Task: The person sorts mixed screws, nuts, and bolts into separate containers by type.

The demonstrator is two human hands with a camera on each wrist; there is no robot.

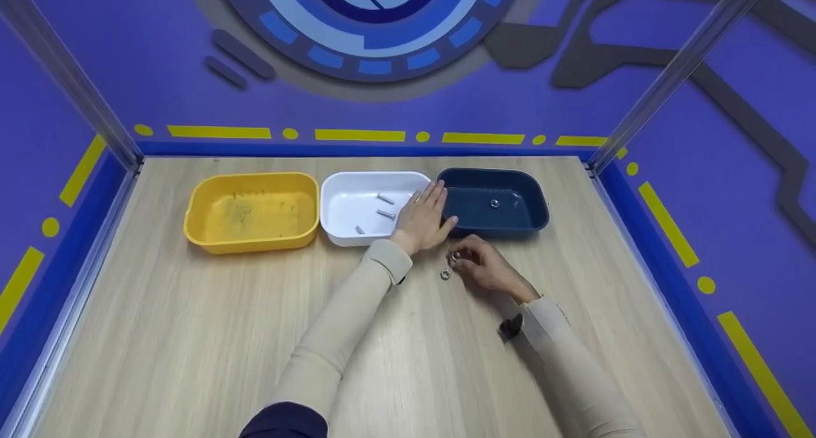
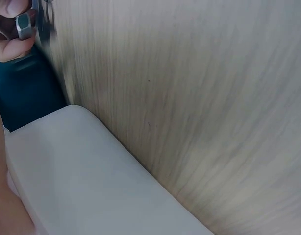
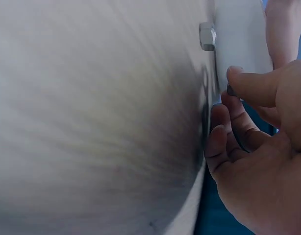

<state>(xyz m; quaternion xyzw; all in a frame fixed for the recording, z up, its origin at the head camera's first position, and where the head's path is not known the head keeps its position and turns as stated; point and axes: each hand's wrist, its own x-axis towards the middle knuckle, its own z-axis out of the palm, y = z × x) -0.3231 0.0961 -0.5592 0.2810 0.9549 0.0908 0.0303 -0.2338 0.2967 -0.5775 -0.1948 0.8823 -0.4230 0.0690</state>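
My left hand [image 1: 421, 221] lies with straight fingers over the right end of the white bin [image 1: 344, 241], its fingertips at the left rim of the dark blue bin [image 1: 542, 224]. In front of the dark bin, my right hand [image 1: 489, 267] pinches a metal nut [image 1: 455, 256] between thumb and fingers just above the table. That nut [image 2: 24, 25] also shows in the left wrist view. A second nut [image 1: 445, 274] lies on the table beside the right fingertips. Inside the dark bin lies another nut [image 1: 495, 203]. Several bolts [image 1: 386, 214] lie in the white bin.
A yellow bin [image 1: 252, 243] with dark marks on its floor stands left of the white one, completing a row. Wood-grain tabletop [image 1: 242, 336] stretches in front of the bins. Blue-purple panels [image 1: 408, 113] rise behind and at both sides, with metal posts [image 1: 676, 81] at the corners.
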